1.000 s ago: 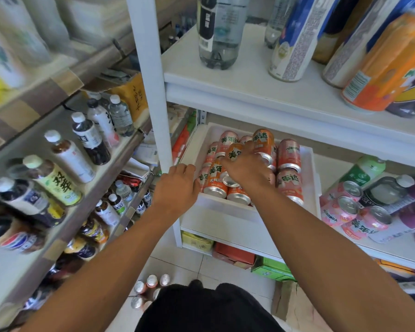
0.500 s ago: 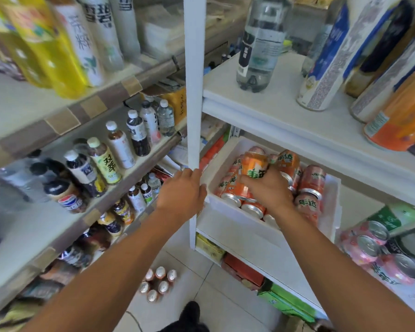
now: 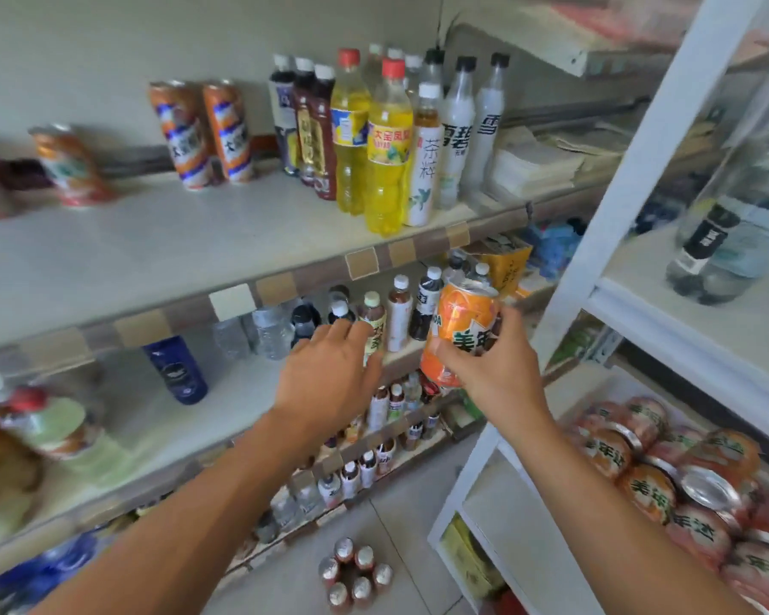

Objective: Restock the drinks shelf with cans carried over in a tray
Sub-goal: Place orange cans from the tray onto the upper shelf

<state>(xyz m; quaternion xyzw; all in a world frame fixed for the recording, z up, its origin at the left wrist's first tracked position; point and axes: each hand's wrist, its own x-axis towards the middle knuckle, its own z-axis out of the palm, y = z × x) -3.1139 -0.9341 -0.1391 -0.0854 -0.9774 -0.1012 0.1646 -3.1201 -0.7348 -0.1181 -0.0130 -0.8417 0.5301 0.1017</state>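
My right hand (image 3: 502, 370) grips an orange soda can (image 3: 458, 330), held upright in the air in front of the tiled shelves. My left hand (image 3: 329, 375) hovers beside it with fingers spread and relaxed, holding nothing. At the lower right, the white tray (image 3: 498, 508) sits on the white rack and holds several orange and pink cans (image 3: 667, 477) lying on their sides. The upper tiled shelf (image 3: 165, 250) has a wide bare stretch, with three orange cans (image 3: 205, 130) standing at its back.
Tall bottles (image 3: 387, 139) crowd the upper shelf's right part. Small bottles (image 3: 396, 312) line the middle shelf, with a blue can (image 3: 176, 370) further left. The white rack post (image 3: 613, 184) stands to the right. A pack of cans (image 3: 351, 574) sits on the floor.
My right hand lifted an orange can out of the tray and carried it left. My left hand let go of the rack post. My view swung left and up toward the tiled shelves.
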